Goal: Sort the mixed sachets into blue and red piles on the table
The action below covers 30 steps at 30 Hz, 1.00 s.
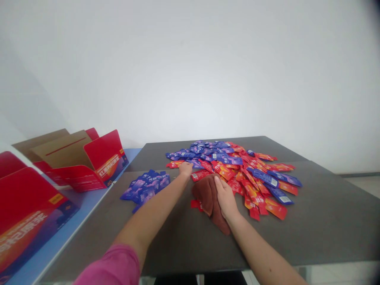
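So the right hand (pixel 226 196) is clasping a brown cloth (pixel 204 194) on the bench (pixel 178 245), its long axis slanting, narrow end pointing toward the person and rightward. Left hand (pixel 186 169) is curling by the red sachets (pixel 201 175); can't tell if that grip's holding anything.

The dark tabletop (pixel 323 221) carries a large heap of red and blue sachets (pixel 251 178) (blue mostly toward the far side) and a smaller blue pile (pixel 147 186) at left.
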Motion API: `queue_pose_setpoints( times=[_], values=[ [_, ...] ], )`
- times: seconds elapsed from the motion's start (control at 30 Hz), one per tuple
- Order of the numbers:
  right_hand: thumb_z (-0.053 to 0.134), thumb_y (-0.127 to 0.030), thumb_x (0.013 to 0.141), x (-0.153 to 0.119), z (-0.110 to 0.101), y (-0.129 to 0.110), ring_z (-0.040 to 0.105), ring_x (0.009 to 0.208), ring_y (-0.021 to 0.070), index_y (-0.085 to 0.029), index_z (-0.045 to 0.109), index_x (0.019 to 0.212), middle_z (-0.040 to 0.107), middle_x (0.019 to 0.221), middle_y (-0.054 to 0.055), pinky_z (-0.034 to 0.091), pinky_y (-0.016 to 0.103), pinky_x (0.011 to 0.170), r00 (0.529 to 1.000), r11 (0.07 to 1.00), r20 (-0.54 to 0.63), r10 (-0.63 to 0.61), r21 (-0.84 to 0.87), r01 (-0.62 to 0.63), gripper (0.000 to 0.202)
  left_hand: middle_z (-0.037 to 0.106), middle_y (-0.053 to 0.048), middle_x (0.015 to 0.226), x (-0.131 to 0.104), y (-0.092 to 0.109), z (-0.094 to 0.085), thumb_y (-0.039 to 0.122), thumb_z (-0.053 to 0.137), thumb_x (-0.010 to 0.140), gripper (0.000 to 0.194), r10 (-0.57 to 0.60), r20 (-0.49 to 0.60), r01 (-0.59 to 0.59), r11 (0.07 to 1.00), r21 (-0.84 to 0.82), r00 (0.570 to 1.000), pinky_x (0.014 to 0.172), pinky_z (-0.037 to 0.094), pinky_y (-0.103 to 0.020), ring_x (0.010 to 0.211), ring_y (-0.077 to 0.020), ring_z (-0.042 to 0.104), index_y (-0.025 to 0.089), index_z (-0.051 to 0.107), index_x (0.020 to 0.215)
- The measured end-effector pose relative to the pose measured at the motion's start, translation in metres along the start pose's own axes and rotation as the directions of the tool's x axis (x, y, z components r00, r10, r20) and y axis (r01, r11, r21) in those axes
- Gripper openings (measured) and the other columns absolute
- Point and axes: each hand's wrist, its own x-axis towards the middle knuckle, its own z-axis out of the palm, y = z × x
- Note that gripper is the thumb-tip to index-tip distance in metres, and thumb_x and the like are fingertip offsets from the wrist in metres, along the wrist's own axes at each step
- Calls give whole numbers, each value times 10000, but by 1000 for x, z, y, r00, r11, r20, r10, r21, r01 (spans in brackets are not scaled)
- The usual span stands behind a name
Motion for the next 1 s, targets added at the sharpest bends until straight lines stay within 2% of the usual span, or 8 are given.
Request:
queue_pose_setpoints(
  times=[0.2, 0.4, 0.57, 0.67, 0.73, 0.83, 0.9, 1.0],
  values=[
    [629, -549, 798, -6, 13, 1, 685, 933, 256, -212, 694, 1020, 750, 991, 42, 509, 379, 860, 974, 941, 128, 186, 262, -214, 409, 584, -16, 869, -67, -13, -28, 342, 491, 917, 202, -37, -141, 9, 981, -193, 989, 756, 500, -281, 813, -138, 585, 156, 563, 889],
    [732, -393, 750, -9, 13, -11, 693, 962, 249, -246, 693, 1046, 756, 1002, 17, 520, 382, 871, 967, 827, 181, 180, 504, -248, 333, 504, 40, 709, -139, -8, -34, 376, 614, 831, 238, 94, 68, -68, 948, -310, 993, 683, 422, -240, 693, -119, 507, 191, 495, 739],
    [779, -338, 696, -4, 2, -18, 695, 960, 262, -230, 718, 1020, 767, 939, 23, 521, 384, 853, 954, 828, 216, 207, 482, -289, 347, 543, 26, 827, -135, -6, -44, 449, 550, 872, 241, 39, 149, 46, 848, -527, 988, 742, 466, -288, 727, -134, 550, 218, 484, 896],
    [788, -329, 682, -6, 2, -19, 700, 942, 259, -230, 724, 1026, 770, 919, 20, 521, 372, 841, 940, 836, 258, 221, 447, -319, 364, 493, 39, 702, -132, -10, -49, 432, 585, 860, 279, 47, 346, 149, 842, -518, 937, 695, 454, -257, 673, -117, 517, 193, 494, 751],
    [788, -324, 682, -9, 4, -19, 705, 917, 251, -228, 727, 1020, 770, 919, 21, 524, 358, 825, 925, 829, 296, 237, 435, -351, 357, 479, 52, 672, -135, -13, -50, 387, 650, 825, 285, 46, 376, 179, 821, -542, 925, 666, 440, -223, 656, -97, 492, 185, 483, 716],
    [773, -314, 700, -14, 8, -20, 712, 870, 238, -216, 724, 1017, 768, 926, 30, 531, 341, 793, 911, 824, 331, 246, 424, -376, 335, 564, 40, 769, -142, -14, -46, 385, 689, 796, 258, -26, 427, 307, 734, -606, 904, 683, 477, -239, 692, -102, 549, 189, 526, 841],
    [755, -321, 719, -15, 9, -20, 715, 826, 238, -204, 715, 1031, 766, 915, 41, 539, 347, 760, 906, 832, 344, 247, 404, -380, 336, 634, -3, 853, -146, -14, -43, 418, 656, 819, 293, -50, 525, 403, 705, -584, 849, 729, 512, -301, 723, -137, 615, 182, 566, 967],
    [713, -380, 755, -14, 7, -20, 711, 794, 250, -191, 694, 1064, 762, 919, 61, 548, 375, 738, 927, 876, 292, 235, 349, -332, 363, 678, -45, 836, -149, -14, -42, 418, 606, 857, 299, 7, 576, 371, 759, -535, 817, 766, 519, -339, 718, -167, 644, 150, 626, 988]
  ],
)
